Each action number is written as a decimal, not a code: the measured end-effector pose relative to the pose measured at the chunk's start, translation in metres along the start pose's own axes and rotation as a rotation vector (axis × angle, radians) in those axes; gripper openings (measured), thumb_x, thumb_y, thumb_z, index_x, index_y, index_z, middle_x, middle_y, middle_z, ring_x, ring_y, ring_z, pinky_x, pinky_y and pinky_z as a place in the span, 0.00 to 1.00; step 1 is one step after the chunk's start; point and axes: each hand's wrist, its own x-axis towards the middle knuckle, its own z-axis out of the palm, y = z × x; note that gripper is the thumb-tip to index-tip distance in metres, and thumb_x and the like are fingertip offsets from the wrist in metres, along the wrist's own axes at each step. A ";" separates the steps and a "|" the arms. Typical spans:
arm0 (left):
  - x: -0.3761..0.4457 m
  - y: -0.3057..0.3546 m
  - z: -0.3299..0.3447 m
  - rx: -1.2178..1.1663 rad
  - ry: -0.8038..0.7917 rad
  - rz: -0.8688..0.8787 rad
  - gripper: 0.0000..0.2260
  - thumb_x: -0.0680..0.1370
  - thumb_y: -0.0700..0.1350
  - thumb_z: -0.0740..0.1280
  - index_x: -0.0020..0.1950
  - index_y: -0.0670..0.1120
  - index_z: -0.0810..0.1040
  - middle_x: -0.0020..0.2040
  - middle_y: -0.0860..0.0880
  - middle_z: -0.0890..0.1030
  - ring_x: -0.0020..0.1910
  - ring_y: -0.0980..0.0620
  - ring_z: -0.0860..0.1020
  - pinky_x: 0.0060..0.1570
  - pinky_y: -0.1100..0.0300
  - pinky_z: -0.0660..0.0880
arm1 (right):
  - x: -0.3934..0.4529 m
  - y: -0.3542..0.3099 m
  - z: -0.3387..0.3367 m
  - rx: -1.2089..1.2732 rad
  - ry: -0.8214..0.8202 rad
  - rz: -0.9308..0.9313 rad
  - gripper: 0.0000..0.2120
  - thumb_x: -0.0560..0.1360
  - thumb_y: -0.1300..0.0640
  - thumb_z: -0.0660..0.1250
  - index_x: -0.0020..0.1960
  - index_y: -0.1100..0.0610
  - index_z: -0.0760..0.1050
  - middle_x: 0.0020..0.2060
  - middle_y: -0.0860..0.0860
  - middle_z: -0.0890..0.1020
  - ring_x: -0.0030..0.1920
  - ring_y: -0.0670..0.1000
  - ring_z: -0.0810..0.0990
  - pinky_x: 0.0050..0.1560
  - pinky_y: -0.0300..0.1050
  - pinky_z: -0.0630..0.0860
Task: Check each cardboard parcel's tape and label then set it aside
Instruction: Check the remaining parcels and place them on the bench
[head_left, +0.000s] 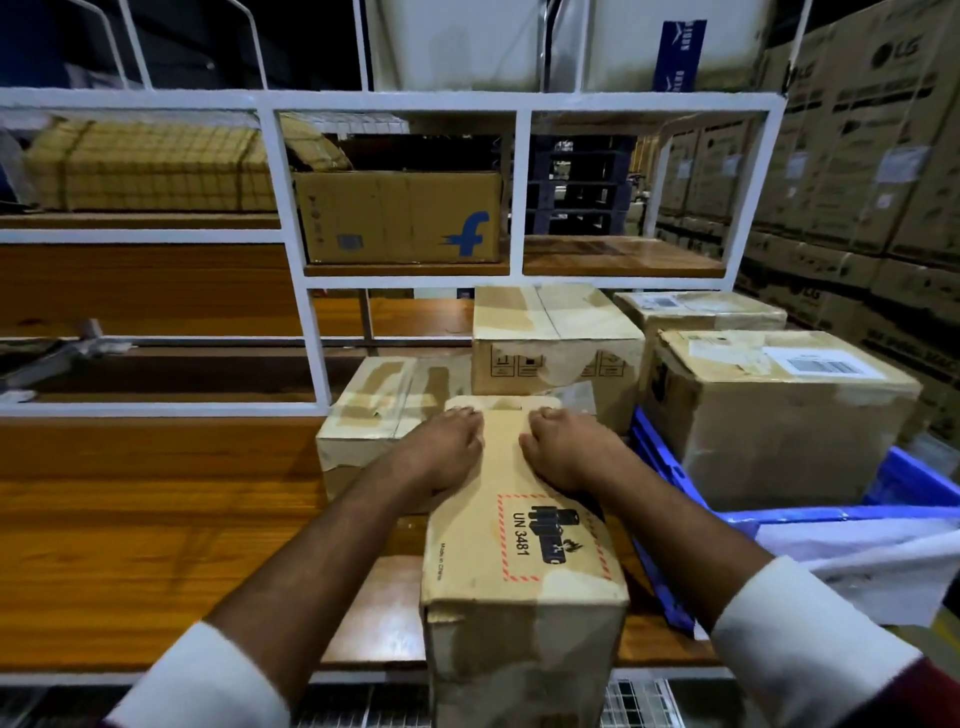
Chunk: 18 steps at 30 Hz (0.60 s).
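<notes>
Checking step: you have the UN 3481 parcel (519, 551) in front of you on the wooden shelf (130, 545), long side running away from you, so the inspection looks under way and nothing is set aside yet.
Left hand (447, 452): it lies on the parcel's top near the far end, fingers curling over the far edge; you appear to be holding that edge.
Parcel markings: the red-hatched battery label (550, 535) faces up and reads clearly; tape wraps the near end face.
Right hand (566, 452): beside the left, on the same top face, fingers curled at the far edge in a like hold.
Neighbours: taped box (374, 410) just behind left, labelled carton (779, 415) in the blue crate (914, 478) to the right.
Next move: you probably need to tip the parcel toward you to see its far end, keeping both holds firm.
</notes>
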 end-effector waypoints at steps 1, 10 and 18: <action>-0.005 -0.004 0.002 -0.007 -0.007 0.009 0.22 0.85 0.49 0.53 0.79 0.48 0.59 0.80 0.49 0.58 0.78 0.51 0.57 0.74 0.54 0.55 | -0.003 0.002 0.001 0.014 -0.009 -0.004 0.27 0.82 0.43 0.50 0.76 0.57 0.62 0.74 0.56 0.68 0.71 0.55 0.68 0.72 0.56 0.65; -0.023 0.003 0.003 -0.024 0.142 0.005 0.16 0.84 0.48 0.56 0.70 0.51 0.74 0.69 0.49 0.76 0.65 0.50 0.75 0.65 0.52 0.72 | -0.022 -0.002 -0.010 -0.079 -0.045 -0.117 0.26 0.84 0.46 0.47 0.79 0.55 0.55 0.78 0.54 0.60 0.77 0.53 0.59 0.76 0.56 0.56; -0.043 0.022 0.018 0.058 0.000 0.017 0.23 0.85 0.52 0.50 0.80 0.47 0.55 0.81 0.47 0.54 0.79 0.51 0.51 0.75 0.56 0.49 | -0.048 -0.015 0.003 -0.015 -0.033 -0.232 0.26 0.85 0.48 0.46 0.80 0.56 0.52 0.79 0.55 0.56 0.78 0.52 0.55 0.77 0.50 0.54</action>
